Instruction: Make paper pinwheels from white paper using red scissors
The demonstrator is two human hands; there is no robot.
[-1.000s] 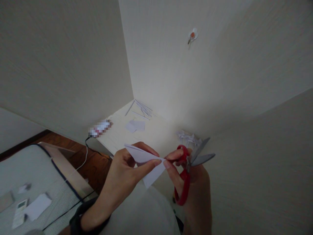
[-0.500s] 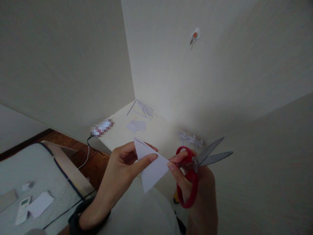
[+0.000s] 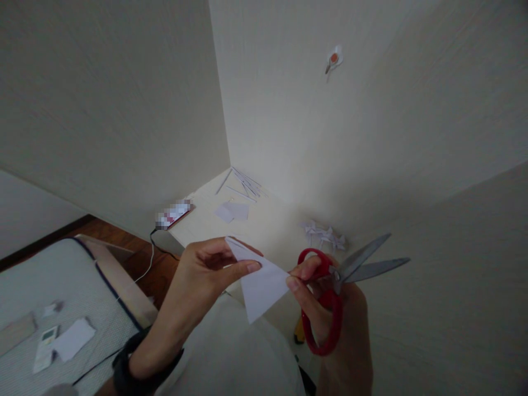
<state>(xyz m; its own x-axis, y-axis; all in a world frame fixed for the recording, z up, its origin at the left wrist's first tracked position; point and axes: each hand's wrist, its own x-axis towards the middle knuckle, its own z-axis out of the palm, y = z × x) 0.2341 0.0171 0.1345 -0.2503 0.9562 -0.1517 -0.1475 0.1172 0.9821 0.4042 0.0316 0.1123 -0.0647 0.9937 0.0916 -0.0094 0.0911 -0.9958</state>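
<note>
A white folded paper triangle (image 3: pixel 266 286) is held up between my two hands. My left hand (image 3: pixel 210 275) pinches its upper left part, with the thumb on the near face and the fingers behind. The thumb and index finger of my right hand (image 3: pixel 315 291) pinch its right corner. Red-handled scissors (image 3: pixel 339 275) hang on that same right hand, a finger through a loop, their metal blades spread and pointing right, away from the paper. Behind the hands, two flat paper pieces (image 3: pixel 237 211) and several thin paper strips or sticks (image 3: pixel 245 184) lie on the pale table (image 3: pixel 272 220).
Crumpled or folded paper shapes (image 3: pixel 325 235) sit by the wall at right. A blurred-out device with a cord (image 3: pixel 175 213) rests at the table's left edge. On the bed (image 3: pixel 53 275) at left lie a remote control (image 3: pixel 45 349) and paper (image 3: pixel 74 338). A hook (image 3: pixel 334 58) is on the wall.
The right hand and scissors have shifted slightly right and down. The paper has tilted a little and stays pinched in both hands. The camera view has moved slightly.
</note>
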